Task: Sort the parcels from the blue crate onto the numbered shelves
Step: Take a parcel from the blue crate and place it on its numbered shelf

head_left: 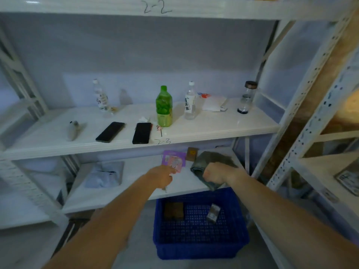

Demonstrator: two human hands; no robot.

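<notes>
Right grip (213, 172) clutches the grey parcel (212, 159) on the lower shelf (136, 183); left grip (163, 176) touches the pink parcel (173, 160) (pinching it or not, I cannot tell).

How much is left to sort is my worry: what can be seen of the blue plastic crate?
The blue plastic crate stands open-topped on the grey floor, its rear edge hidden under the lower white shelf. It is rectangular, with perforated grid walls and bottom. Inside lie a dark brown boxy parcel at the left rear and a small grey packet, tilted, to the right; they are apart.
</notes>
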